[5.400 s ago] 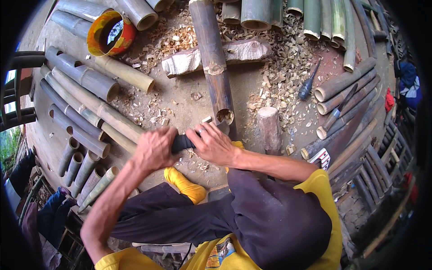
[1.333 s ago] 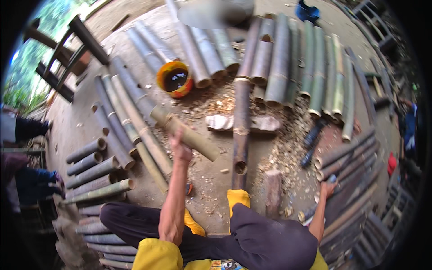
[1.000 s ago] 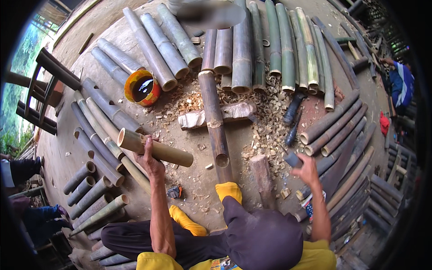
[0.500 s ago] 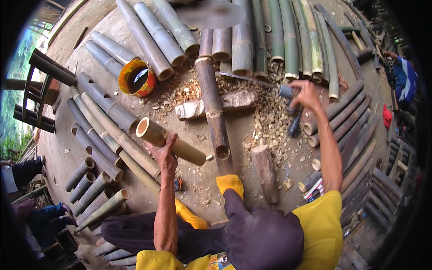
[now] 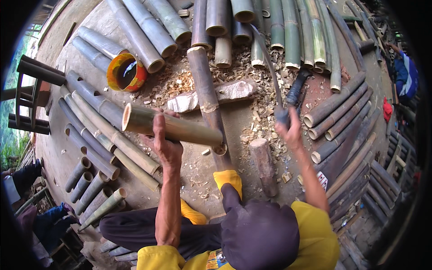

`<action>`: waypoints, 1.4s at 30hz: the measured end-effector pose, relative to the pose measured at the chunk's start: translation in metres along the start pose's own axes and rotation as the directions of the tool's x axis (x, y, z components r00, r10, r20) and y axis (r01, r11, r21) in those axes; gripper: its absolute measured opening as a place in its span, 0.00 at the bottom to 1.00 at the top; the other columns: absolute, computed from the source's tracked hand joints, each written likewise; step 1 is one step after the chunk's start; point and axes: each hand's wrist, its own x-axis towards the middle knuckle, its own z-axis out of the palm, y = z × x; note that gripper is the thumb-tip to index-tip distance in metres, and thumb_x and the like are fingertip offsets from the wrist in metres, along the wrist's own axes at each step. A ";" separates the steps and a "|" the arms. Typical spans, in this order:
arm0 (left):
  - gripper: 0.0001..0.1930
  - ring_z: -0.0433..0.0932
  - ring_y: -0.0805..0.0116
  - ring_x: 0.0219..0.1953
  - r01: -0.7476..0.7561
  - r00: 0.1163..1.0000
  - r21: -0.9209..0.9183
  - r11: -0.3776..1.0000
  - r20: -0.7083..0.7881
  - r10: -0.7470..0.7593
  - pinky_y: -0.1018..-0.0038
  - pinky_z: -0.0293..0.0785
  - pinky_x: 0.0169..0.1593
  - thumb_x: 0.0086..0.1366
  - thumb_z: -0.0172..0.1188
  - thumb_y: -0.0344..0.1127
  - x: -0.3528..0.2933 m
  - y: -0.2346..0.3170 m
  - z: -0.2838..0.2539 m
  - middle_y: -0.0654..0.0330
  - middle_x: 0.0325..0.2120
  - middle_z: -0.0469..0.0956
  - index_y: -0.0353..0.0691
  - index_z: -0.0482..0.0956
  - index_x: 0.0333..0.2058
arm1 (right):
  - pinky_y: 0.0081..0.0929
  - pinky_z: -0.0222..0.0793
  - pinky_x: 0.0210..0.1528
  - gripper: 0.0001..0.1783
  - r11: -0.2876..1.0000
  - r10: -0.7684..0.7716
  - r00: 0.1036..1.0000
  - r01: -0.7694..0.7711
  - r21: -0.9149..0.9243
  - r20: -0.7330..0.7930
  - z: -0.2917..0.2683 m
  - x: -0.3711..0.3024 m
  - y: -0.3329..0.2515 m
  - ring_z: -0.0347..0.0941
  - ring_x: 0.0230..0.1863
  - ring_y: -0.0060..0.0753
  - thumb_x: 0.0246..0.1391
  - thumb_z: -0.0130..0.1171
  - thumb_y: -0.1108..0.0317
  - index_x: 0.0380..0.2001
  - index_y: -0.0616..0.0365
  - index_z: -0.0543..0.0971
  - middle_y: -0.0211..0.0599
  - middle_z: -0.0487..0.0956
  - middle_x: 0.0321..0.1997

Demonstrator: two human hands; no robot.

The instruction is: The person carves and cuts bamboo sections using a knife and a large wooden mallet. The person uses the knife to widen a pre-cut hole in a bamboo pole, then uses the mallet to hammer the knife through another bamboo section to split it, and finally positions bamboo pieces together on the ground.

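Observation:
My left hand (image 5: 162, 139) is wrapped around a short bamboo tube (image 5: 180, 128), held nearly level with its cut end to the left. The tube's right end overlaps a long dark bamboo pole (image 5: 201, 74) in this view. That pole rests across a pale split log (image 5: 182, 101), and a yellow-covered foot (image 5: 228, 179) is at its near end. My right hand (image 5: 290, 130), slightly blurred, grips the handle of a long curved-bladed knife (image 5: 271, 65), its blade pointing away from me. Beyond that hand is a dark wrapped handle (image 5: 297, 87); what it belongs to is unclear.
Wood chips (image 5: 261, 119) litter the ground around an upright-looking wooden block (image 5: 264, 166). An orange-yellow bucket (image 5: 137, 80) with dark contents stands at the far left. Bamboo lengths lie left, far and right (image 5: 342, 101). Another person (image 5: 407, 74) is at the far right.
My left hand has raised the bamboo tube and turned it more level, toward the pole. My right hand has come nearer, and the knife blade has swung from pointing left to pointing away.

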 end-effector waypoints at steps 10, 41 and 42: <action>0.17 0.77 0.66 0.30 -0.234 0.972 -0.015 0.972 -0.003 0.234 0.70 0.76 0.37 0.53 0.62 0.29 0.057 -0.068 0.090 0.54 0.30 0.75 0.30 0.68 0.39 | 0.26 0.70 0.27 0.23 0.985 0.092 0.987 -0.070 0.158 -0.135 0.042 -0.021 -0.064 0.72 0.23 0.28 0.51 0.60 0.64 0.46 0.63 0.65 0.34 0.74 0.27; 0.26 0.72 0.70 0.43 -0.114 0.943 0.359 0.926 0.334 -0.014 0.71 0.72 0.47 0.48 0.70 0.34 0.061 -0.039 0.028 0.60 0.39 0.73 0.38 0.70 0.46 | 0.32 0.73 0.31 0.21 0.924 0.354 0.926 -0.368 0.106 0.127 0.129 0.010 0.021 0.78 0.30 0.40 0.47 0.63 0.61 0.35 0.67 0.70 0.49 0.79 0.29; 0.27 0.73 0.70 0.42 -0.067 0.953 0.296 0.953 0.302 -0.027 0.71 0.73 0.46 0.48 0.70 0.34 0.061 -0.035 0.029 0.59 0.39 0.73 0.39 0.70 0.47 | 0.33 0.72 0.31 0.21 0.926 0.361 0.926 -0.370 0.076 0.109 0.124 0.008 0.011 0.78 0.30 0.42 0.48 0.63 0.60 0.35 0.67 0.70 0.49 0.78 0.29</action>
